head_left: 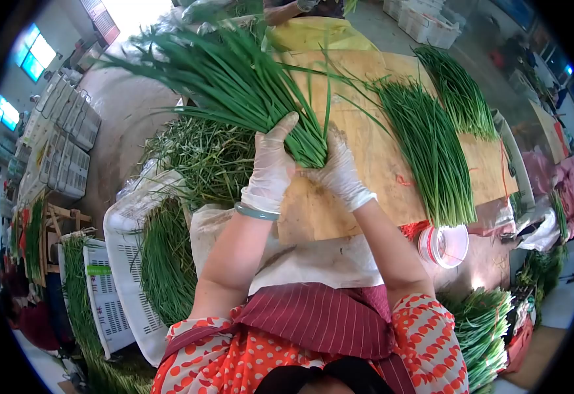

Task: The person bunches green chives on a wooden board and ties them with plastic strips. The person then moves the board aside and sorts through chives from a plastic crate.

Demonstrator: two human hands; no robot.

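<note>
A thick bunch of long green leaves (234, 85) is held above the wooden board (352, 203), its cut ends toward me and its tips fanned to the upper left. My left hand (272, 161), in a pale glove, is wrapped round the bunch with the thumb on top. My gloved right hand (339, 164) presses on the bunch's right side near the cut ends. Right of my hands, a second bunch (428, 148) lies on the board, with another bunch (461, 95) behind it.
A heap of loose leaves (208, 154) lies left of the board. White crates (126, 223) with greens stand at the left. Below the board's right edge is a white tub (447, 246). Across the board, a person (287, 12) stands by a yellow sheet (326, 34).
</note>
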